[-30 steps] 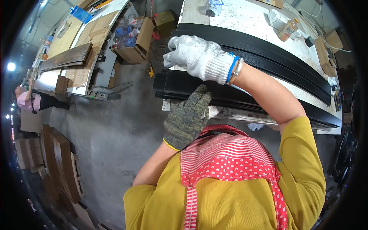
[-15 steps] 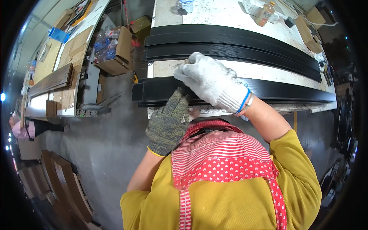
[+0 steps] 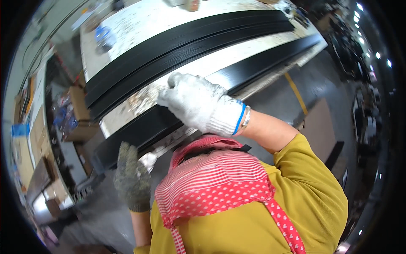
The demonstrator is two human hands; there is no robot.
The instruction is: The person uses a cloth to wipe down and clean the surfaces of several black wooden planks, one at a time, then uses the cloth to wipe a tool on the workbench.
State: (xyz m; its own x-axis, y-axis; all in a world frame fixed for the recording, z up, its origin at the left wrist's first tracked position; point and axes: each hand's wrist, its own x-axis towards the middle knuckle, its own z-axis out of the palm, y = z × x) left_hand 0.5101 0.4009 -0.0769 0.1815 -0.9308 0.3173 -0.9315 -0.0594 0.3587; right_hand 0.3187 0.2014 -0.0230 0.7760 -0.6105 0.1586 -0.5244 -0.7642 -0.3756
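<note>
A long black board (image 3: 146, 129) lies slanted along the near side of the white worktable (image 3: 119, 120). My right hand (image 3: 196, 101), in a white knit glove with a blue cuff edge, is closed over the board's middle; whatever its curled fingers hold is hidden. At the board's near left end, my left hand (image 3: 133, 180) wears a grey-green knit glove. Its fingers look stretched out beside the board's edge, slightly blurred, and contact is hard to make out. A small white bit (image 3: 147, 161) shows next to that glove. More black boards (image 3: 186, 46) lie side by side farther back.
A clear plastic bottle (image 3: 105, 38) is on the table's far left. On the left stand a cardboard box (image 3: 80, 111) with plastic bottles and a second bench (image 3: 39, 111). Dark clutter (image 3: 344, 55) lines the right. A yellow line (image 3: 297, 93) marks the floor.
The view has turned, so the table and boards now slant up to the right. My left hand has moved away from my right, toward the near board's left end. My right hand stays closed over the board.
</note>
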